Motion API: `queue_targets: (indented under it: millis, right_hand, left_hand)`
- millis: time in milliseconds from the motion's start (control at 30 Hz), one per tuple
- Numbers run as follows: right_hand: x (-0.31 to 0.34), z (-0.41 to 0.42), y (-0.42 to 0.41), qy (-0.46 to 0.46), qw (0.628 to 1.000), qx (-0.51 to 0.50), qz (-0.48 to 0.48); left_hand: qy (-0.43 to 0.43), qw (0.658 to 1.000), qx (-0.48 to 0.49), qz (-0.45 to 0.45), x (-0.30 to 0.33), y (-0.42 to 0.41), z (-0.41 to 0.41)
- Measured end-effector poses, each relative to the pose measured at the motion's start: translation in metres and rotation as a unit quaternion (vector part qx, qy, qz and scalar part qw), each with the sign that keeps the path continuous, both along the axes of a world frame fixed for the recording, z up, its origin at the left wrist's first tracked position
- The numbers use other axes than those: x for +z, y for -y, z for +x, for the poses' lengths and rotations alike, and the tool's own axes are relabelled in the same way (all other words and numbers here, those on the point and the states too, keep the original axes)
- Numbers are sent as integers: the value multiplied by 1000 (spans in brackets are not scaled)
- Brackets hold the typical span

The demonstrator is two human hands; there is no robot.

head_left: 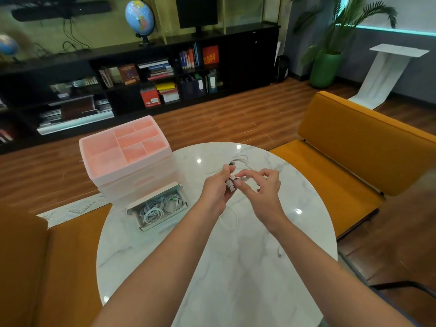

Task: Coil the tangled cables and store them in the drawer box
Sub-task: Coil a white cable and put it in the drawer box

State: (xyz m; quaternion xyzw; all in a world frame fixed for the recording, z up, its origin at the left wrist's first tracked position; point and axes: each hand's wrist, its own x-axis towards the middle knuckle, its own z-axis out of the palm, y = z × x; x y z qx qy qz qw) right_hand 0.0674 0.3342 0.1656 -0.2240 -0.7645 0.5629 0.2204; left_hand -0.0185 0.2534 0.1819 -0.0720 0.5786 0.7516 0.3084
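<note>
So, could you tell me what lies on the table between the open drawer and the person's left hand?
In the head view, only bare marble tabletop lies between the open drawer of coiled cables and the left hand, which grips a white cable.

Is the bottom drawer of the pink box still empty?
No, the pulled-out drawer of the drawer box already holds several coiled white cables.

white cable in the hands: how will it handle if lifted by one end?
Probably floppy: the white cable droops in a loop below the left hand. Likely light, since the right hand works it with fingertips only. Its strands look tangled, so it may snag.
</note>
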Motion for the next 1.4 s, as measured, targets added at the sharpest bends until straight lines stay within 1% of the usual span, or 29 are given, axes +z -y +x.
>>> queue_targets:
  millis: [67, 167, 267, 367, 467, 500, 600, 667, 733, 800, 867, 967, 1033, 1133, 1233, 1400]
  right_hand:
    - [2, 2, 1, -10, 999, 29, -15]
    - [10, 7, 1, -52, 992, 68, -94]
    - [14, 11, -4, -74, 983, 84, -144]
    - [13, 13, -7, -89, 971, 78, -210]
    - [17, 12, -10, -99, 950, 37, -295]
    - [18, 11, -10, -88, 951, 11, -298]
    - [15, 6, -11, -10, 969, -92, -229]
    - [13, 3, -13, 18, 969, -136, -206]
    - [13, 2, -15, 22, 967, -144, -211]
    - [13, 2, -15, 30, 966, -117, -227]
    - [10, 4, -14, 61, 971, -80, -218]
    - [7, 7, -10, 111, 974, -37, -196]
    - [8, 9, -7, 127, 973, -26, -191]
    - [8, 9, -2, 122, 968, -5, -219]
    - [6, 11, 1, 99, 965, 20, -242]
    - [6, 14, 0, 80, 966, 74, -233]
  left_hand:
    - [8, 1000, 8, -9, 0, -2, -2]
    - [34, 999, 25, -14, 1, -3, -3]
    - [54, 998, 35, -16, 0, -3, -5]
    - [33, 999, 37, -15, -1, -4, -5]
    - [-16, 1000, 11, -16, -1, -7, -2]
    - [-34, 999, -2, -19, -1, -8, -1]
    - [-55, 998, -33, -8, 0, -11, 3]
    - [-31, 999, -29, 16, 0, -9, 6]
    - [7, 999, -19, 48, 0, -6, 8]
    - [29, 997, -14, 65, -1, -4, 8]
    - [33, 998, -3, 62, -2, -6, 9]
    - [-2, 1000, 17, 26, -4, -10, 12]
    - [-26, 1000, 15, -9, -5, -10, 13]
    - [-27, 999, 17, -26, -6, -8, 11]
    - [-12, 999, 25, -16, -3, -7, 7]
    - [8, 999, 46, 0, -2, -2, -5]
